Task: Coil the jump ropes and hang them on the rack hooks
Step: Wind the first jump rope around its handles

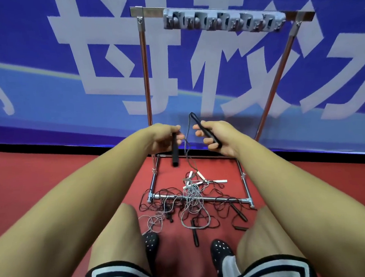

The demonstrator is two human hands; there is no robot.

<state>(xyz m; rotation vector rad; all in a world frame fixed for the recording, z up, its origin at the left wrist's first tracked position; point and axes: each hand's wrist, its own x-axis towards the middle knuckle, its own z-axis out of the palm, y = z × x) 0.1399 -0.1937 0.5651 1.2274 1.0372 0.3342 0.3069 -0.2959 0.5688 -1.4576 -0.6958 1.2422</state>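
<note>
My left hand (163,137) grips a black jump-rope handle (175,155) that hangs straight down below the fist. My right hand (217,137) grips the second black handle (207,130), which slants up to the left. A thin dark cord (188,151) runs from the handles down toward the floor. Below lies a tangled pile of black and grey ropes (191,199) with white and black handles, draped over the rack's base bar. The rack's grey hook strip (223,20) sits on the top bar, above and beyond both hands, with nothing hanging on it.
The metal rack (144,76) stands on a red floor against a blue banner with large white characters. Its base frame (246,188) encloses part of the rope pile. My legs and dark spotted shoes (221,252) stand just in front of the pile.
</note>
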